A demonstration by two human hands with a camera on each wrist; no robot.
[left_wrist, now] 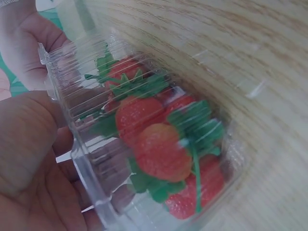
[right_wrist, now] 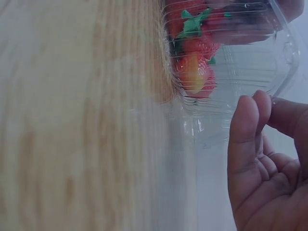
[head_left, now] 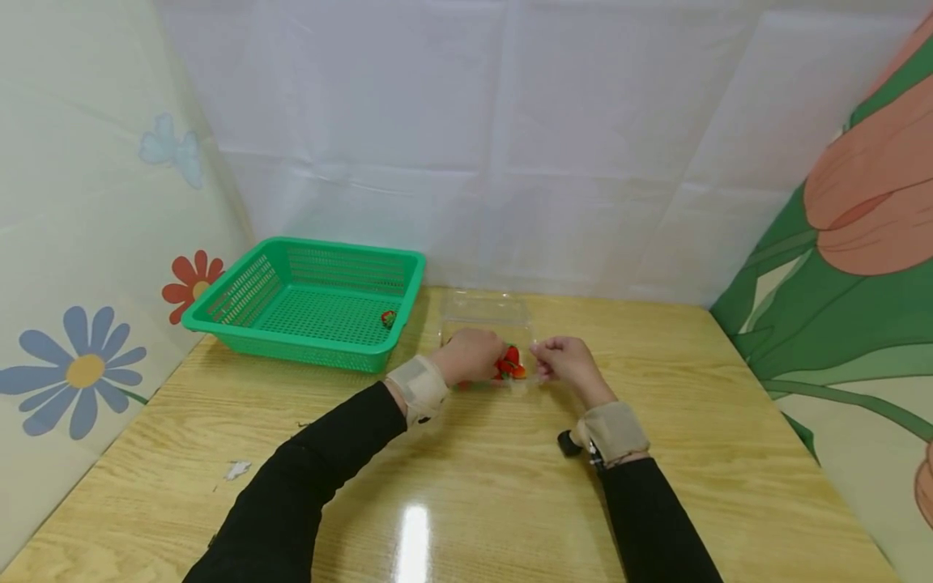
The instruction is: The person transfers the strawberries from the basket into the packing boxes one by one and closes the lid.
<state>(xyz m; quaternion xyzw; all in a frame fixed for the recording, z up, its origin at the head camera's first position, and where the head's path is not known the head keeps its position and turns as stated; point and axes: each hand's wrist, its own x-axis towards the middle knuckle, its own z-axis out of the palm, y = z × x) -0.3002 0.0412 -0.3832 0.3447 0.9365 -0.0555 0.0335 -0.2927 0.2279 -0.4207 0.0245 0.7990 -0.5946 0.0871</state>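
Note:
A clear plastic clamshell box [head_left: 487,311] stands on the table with its lid raised at the back. Several red strawberries [left_wrist: 162,151] with green leaves lie inside it. My left hand [head_left: 472,355] reaches into the box from the left, and its fingers show dimly through the ribbed wall beside the fruit. Whether those fingers grip a strawberry is hard to make out. At the right side, my right hand [head_left: 572,366] pinches the box's rim between thumb and fingertips, as the right wrist view [right_wrist: 269,149] shows.
Left of the box is a green plastic basket [head_left: 306,350] with one strawberry [head_left: 389,319] in its right corner. The wooden table [head_left: 466,486] meets a white sheet [head_left: 466,162] behind the box. Flower-printed cloth hangs on both sides.

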